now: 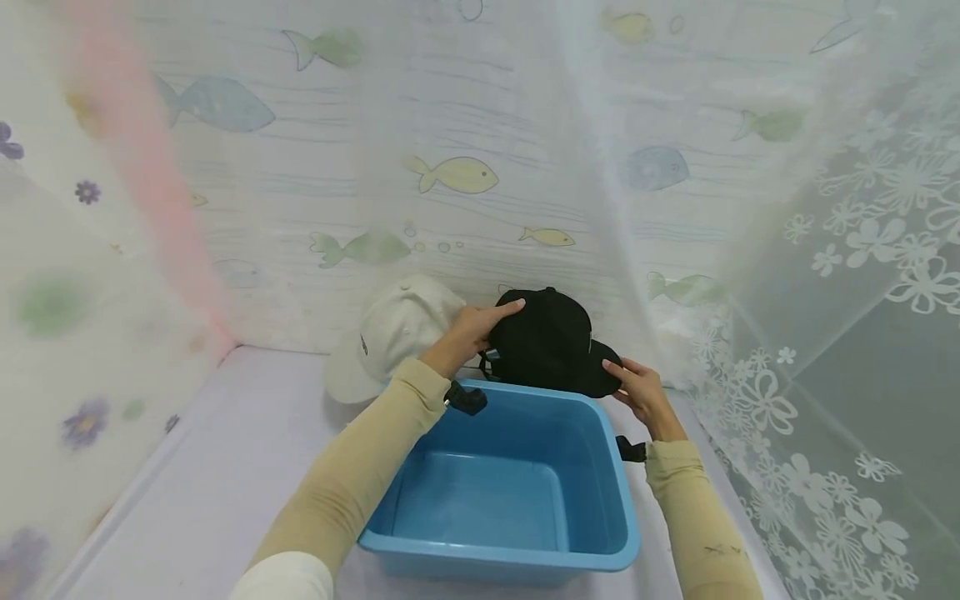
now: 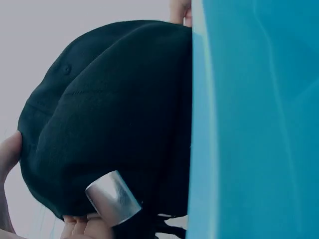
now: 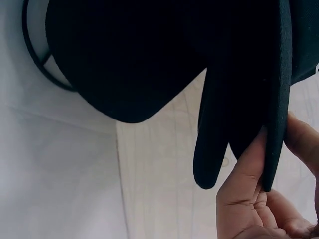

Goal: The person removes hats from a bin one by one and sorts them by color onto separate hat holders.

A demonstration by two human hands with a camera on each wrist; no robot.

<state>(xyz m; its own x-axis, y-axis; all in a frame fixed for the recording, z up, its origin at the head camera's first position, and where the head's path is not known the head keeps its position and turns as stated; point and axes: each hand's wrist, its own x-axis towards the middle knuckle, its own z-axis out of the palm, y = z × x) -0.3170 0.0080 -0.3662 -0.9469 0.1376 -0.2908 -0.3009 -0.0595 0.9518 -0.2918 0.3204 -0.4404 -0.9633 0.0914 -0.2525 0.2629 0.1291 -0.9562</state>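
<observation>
Both hands hold a black cap point(image 1: 543, 337) behind the far rim of a blue plastic basin point(image 1: 483, 500). My left hand point(image 1: 472, 329) grips the back of the crown, thumb on top and fingers underneath. A silver buckle point(image 2: 113, 198) shows near those fingers in the left wrist view. At the other end, my right hand point(image 1: 641, 392) pinches the brim point(image 3: 279, 99) between thumb and fingers, seen edge-on in the right wrist view. A white cap point(image 1: 408, 329) sits to the left of the black one, partly covered by my left hand and forearm.
The basin stands on a pale sheet-covered surface point(image 1: 247, 450), between my forearms. Sheer curtains with fish point(image 1: 459, 175) hang close behind the caps. More netting with white flowers point(image 1: 765, 408) hangs on the right.
</observation>
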